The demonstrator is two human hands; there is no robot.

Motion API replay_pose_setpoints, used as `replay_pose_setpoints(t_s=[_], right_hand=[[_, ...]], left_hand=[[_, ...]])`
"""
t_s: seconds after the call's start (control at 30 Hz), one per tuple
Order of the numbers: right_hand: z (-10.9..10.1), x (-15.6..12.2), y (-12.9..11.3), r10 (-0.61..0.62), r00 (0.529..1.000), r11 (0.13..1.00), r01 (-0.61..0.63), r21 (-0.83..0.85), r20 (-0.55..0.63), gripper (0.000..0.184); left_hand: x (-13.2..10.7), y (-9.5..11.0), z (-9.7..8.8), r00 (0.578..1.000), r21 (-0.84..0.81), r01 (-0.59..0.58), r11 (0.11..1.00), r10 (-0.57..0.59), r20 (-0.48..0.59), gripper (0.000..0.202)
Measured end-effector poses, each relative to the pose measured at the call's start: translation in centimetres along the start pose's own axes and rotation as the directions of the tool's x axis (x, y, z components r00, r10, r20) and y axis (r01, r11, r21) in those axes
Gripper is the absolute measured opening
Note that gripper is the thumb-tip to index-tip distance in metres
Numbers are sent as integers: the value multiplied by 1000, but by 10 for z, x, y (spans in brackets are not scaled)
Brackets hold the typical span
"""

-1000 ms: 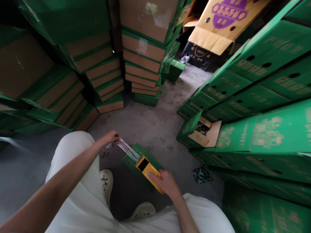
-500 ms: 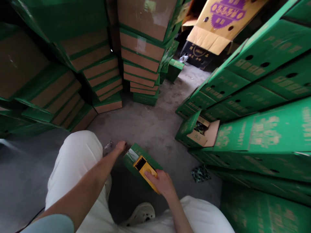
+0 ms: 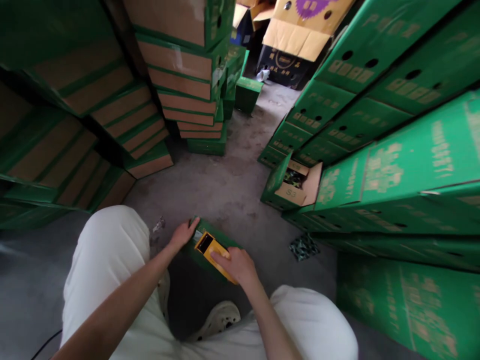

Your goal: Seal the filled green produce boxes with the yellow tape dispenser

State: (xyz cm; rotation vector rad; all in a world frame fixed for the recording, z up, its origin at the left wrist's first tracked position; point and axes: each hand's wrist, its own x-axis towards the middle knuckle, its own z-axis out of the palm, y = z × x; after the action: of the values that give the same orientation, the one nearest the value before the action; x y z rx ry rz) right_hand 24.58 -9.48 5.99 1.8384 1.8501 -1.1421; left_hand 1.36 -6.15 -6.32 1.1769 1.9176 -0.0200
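A: State hands, clock centred on the green box.
B: Box: on the floor, between the knees. Right hand, 4 o'clock: closed around the yellow tool. Left hand, 10 o'clock: at the box's end edge; finger spread cannot be told.
A: Margins?
B: Floor extends toward 12 to 1 o'clock, bounded by stacked cartons either side. Open carton, 1 to 2; patterned packet, 3.
A: Obscured?
B: Box's near side: shadowed. Tool-to-box contact: indeterminable. Upper stacks: cut off.
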Motion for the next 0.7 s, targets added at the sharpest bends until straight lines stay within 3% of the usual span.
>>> replay_pose_setpoints(t_s=[0.1,0.23,0.33,0.47,0.53,0.57,0.6,0.63,0.67,0.7], right_hand=[[-6,-5,8,-24,1000,997,22,68,20,68],[-9,-23,51,-4,993,985,-16,169,117,62],[-7,-34,82,116,982,984,-134,114,152,61],[-4,-40,87,152,981,988,-154,2,122,65],[-4,-43,81,152,982,988,-150,-27,109,67],[-5,-44,79,155,982,988,-152,-39,105,68],[-6,-45,77,156,982,987,-152,-45,102,69],[-7,-46,76,153,983,988,-149,-47,101,70],[-8,-46,76,151,984,988,-147,-47,100,70],[-9,-46,76,147,984,989,-143,-45,98,69]], left_hand=[[-12,4,8,1000,-19,-24,1000,24,-6,78],[-9,5,5,995,-156,-2,988,19,103,83],[-4,4,0,993,-230,14,973,14,120,83],[-2,4,-3,991,-246,41,968,-9,132,82],[-7,7,0,999,-201,14,980,-6,40,81],[-11,8,3,997,-148,-20,989,8,-78,79],[-17,11,8,973,-66,-71,995,54,-225,77],[-25,13,14,921,47,-140,989,147,-362,73],[-33,15,21,851,184,-230,956,289,-439,67],[-43,17,29,778,329,-342,880,461,-427,62]])
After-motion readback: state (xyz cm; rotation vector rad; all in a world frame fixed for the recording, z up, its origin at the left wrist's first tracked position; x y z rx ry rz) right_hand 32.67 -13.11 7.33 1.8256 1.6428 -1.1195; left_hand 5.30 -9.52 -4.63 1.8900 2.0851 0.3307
